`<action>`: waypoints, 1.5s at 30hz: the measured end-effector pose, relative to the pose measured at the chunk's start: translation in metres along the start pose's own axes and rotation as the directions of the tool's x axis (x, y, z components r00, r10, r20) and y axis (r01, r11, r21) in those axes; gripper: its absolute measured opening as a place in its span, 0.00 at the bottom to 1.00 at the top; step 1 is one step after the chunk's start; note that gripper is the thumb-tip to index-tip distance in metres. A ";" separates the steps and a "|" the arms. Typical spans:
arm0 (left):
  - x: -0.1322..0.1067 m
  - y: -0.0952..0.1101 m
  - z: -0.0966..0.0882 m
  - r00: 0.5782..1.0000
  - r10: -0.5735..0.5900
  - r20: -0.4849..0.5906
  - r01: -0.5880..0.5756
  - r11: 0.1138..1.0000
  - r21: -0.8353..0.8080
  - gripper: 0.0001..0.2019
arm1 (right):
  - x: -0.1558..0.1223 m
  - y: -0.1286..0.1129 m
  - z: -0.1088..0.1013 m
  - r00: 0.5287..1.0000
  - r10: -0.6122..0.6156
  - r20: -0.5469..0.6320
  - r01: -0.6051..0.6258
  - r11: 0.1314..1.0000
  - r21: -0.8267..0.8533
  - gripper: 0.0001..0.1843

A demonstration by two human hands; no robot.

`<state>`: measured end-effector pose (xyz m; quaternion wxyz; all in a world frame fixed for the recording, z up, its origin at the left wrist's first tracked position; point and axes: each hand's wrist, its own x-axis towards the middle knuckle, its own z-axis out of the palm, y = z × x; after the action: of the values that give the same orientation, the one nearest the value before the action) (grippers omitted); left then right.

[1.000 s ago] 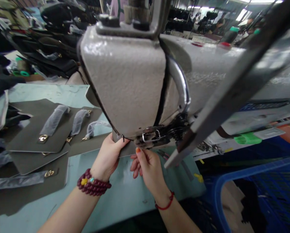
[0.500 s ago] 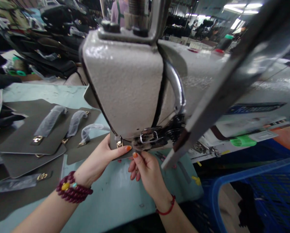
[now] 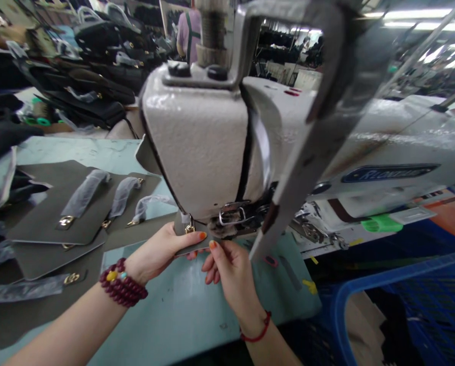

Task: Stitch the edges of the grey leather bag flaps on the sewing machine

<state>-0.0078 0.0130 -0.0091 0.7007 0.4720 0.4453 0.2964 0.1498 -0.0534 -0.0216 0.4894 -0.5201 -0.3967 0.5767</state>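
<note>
Leather panels (image 3: 55,203) with gold clasps lie overlapping on the worktop (image 3: 174,310). The left hand (image 3: 160,254) has its fingers clamped on another panel (image 3: 179,226), which sits at the foot (image 3: 223,229) of the sewing machine (image 3: 196,142). The right hand (image 3: 229,272) pinches that panel's edge, fingers together. A blue plastic crate (image 3: 383,277) stands further right, beside the worktop.

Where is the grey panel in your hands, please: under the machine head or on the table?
Under it: the grey panel lies beneath the machine head, held by the left hand and right hand.
</note>
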 end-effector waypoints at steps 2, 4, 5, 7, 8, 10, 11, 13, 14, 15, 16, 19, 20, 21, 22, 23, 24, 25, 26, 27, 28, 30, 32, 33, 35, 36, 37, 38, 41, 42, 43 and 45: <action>0.001 0.000 0.001 1.000 -0.004 -0.003 0.004 1.000 -0.016 0.13 | 0.001 0.000 0.001 1.000 -0.015 -0.011 0.015 1.000 -0.002 0.26; 0.002 0.000 0.001 1.000 -0.016 0.003 0.016 0.999 -0.033 0.12 | 0.002 0.000 0.002 1.000 -0.022 -0.022 0.022 1.000 -0.004 0.27; 0.003 0.001 0.000 1.000 -0.021 0.004 0.021 0.999 -0.038 0.12 | 0.003 0.000 0.003 0.999 -0.018 -0.027 0.018 1.000 -0.001 0.27; 0.004 0.003 0.000 1.000 -0.014 0.011 0.014 0.999 -0.034 0.12 | 0.005 0.000 0.005 0.999 -0.004 -0.048 0.005 1.000 0.007 0.27; 0.004 0.005 0.001 1.000 -0.002 0.013 0.003 1.000 -0.028 0.12 | 0.006 0.001 0.007 0.998 0.004 -0.060 -0.004 1.000 0.011 0.26; 0.004 0.011 0.003 1.000 0.016 0.014 -0.016 1.000 -0.016 0.12 | 0.008 0.001 0.009 0.996 0.014 -0.083 -0.013 1.000 0.013 0.26; 0.003 0.015 0.004 1.000 0.021 0.012 -0.020 1.000 -0.011 0.12 | 0.008 0.000 0.010 0.996 0.015 -0.092 -0.014 1.000 0.011 0.25; 0.002 0.023 0.007 1.000 0.018 0.003 -0.018 1.000 -0.007 0.11 | 0.009 -0.001 0.012 0.995 0.018 -0.101 -0.017 1.000 0.006 0.25; 0.001 0.026 0.008 1.000 0.013 -0.002 -0.013 1.000 -0.007 0.11 | 0.009 -0.001 0.012 0.995 0.019 -0.103 -0.019 1.000 0.002 0.24; 0.001 0.028 0.009 1.000 0.010 -0.005 -0.010 1.000 -0.009 0.10 | 0.008 -0.002 0.012 0.995 0.021 -0.098 -0.021 1.000 0.000 0.24; 0.001 0.028 0.009 1.000 0.010 -0.008 -0.010 1.000 -0.011 0.10 | 0.007 -0.003 0.011 0.996 0.023 -0.090 -0.023 1.000 -0.002 0.24; 0.001 0.022 0.007 0.999 0.027 -0.029 -0.028 0.999 -0.029 0.10 | 0.004 -0.006 0.009 0.998 0.024 -0.060 -0.024 1.000 0.003 0.24; 0.002 0.019 0.007 0.998 0.035 -0.044 -0.036 0.999 -0.034 0.10 | 0.003 -0.006 0.008 0.998 0.025 -0.051 -0.025 1.000 0.005 0.24; 0.002 0.016 0.007 0.997 0.038 -0.063 -0.041 0.998 -0.039 0.11 | 0.001 -0.006 0.007 0.999 0.026 -0.046 -0.026 1.000 0.006 0.24; 0.002 0.013 0.007 0.995 0.039 -0.088 -0.043 0.998 -0.043 0.11 | 0.000 -0.005 0.006 0.999 0.027 -0.045 -0.027 1.000 0.004 0.24; 0.001 0.011 0.008 0.993 0.034 -0.111 -0.039 0.998 -0.048 0.11 | -0.001 -0.004 0.005 0.999 0.028 -0.045 -0.028 1.000 0.002 0.24; 0.001 0.010 0.009 0.991 0.027 -0.135 -0.034 0.998 -0.052 0.11 | -0.002 -0.003 0.005 0.998 0.030 -0.048 -0.030 1.000 0.001 0.24; 0.000 0.009 0.011 0.988 0.021 -0.155 -0.030 0.998 -0.056 0.12 | -0.003 -0.002 0.004 0.998 0.031 -0.050 -0.031 1.000 -0.001 0.24; -0.002 0.008 0.013 0.985 0.023 -0.173 -0.034 0.997 -0.063 0.12 | -0.003 -0.001 0.003 0.998 0.032 -0.051 -0.033 0.999 -0.001 0.24; -0.003 0.008 0.015 0.981 0.029 -0.190 -0.043 0.996 -0.072 0.13 | -0.004 0.000 0.003 0.998 0.032 -0.051 -0.033 0.999 -0.001 0.24; -0.005 0.006 0.017 0.978 0.035 -0.206 -0.054 0.995 -0.084 0.13 | -0.005 0.000 0.002 0.998 0.033 -0.048 -0.033 0.999 -0.001 0.24; -0.007 0.001 0.020 0.968 0.046 -0.245 -0.075 0.991 -0.112 0.15 | -0.007 0.000 0.001 0.999 0.034 -0.040 -0.034 0.999 -0.005 0.24; -0.008 -0.006 0.023 0.956 0.050 -0.288 -0.093 0.986 -0.137 0.16 | -0.009 -0.001 0.000 0.999 0.030 -0.024 -0.030 1.000 -0.006 0.24; -0.008 -0.010 0.025 0.951 0.055 -0.305 -0.103 0.984 -0.143 0.16 | -0.010 -0.002 0.000 1.000 0.026 -0.015 -0.027 1.000 -0.006 0.25; -0.009 -0.016 0.030 0.938 0.077 -0.339 -0.132 0.981 -0.141 0.16 | -0.011 -0.002 -0.002 1.000 0.020 -0.005 -0.020 1.000 0.000 0.25; -0.010 -0.019 0.033 0.927 0.087 -0.365 -0.146 0.979 -0.139 0.15 | -0.012 -0.002 -0.003 1.000 0.021 0.001 -0.021 1.000 0.004 0.24; -0.011 -0.020 0.038 0.912 0.094 -0.398 -0.161 0.977 -0.139 0.15 | -0.012 -0.002 -0.004 1.000 0.023 0.006 -0.024 1.000 0.010 0.24; -0.013 -0.021 0.043 0.894 0.096 -0.438 -0.176 0.974 -0.146 0.15 | -0.012 -0.002 -0.005 1.000 0.027 0.008 -0.027 0.999 0.019 0.23; -0.019 -0.022 0.064 0.845 0.066 -0.531 -0.200 0.959 -0.199 0.17 | -0.012 -0.002 -0.009 1.000 0.026 0.003 -0.026 0.998 0.051 0.22; -0.020 -0.023 0.072 0.834 0.053 -0.549 -0.206 0.954 -0.220 0.18 | -0.012 -0.002 -0.011 1.000 0.024 -0.004 -0.023 0.998 0.062 0.22; -0.022 -0.024 0.079 0.827 0.039 -0.561 -0.207 0.949 -0.239 0.19 | -0.012 -0.002 -0.012 1.000 0.020 -0.012 -0.019 0.997 0.074 0.22; -0.023 -0.028 0.094 0.822 0.007 -0.570 -0.195 0.943 -0.268 0.20 | -0.013 -0.003 -0.014 1.000 0.017 -0.014 -0.016 0.995 0.094 0.22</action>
<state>0.0676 -0.0540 -0.0127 0.5880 0.2694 0.5522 0.5261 0.1643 -0.0663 -0.0176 0.5115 -0.5042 -0.3613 0.5946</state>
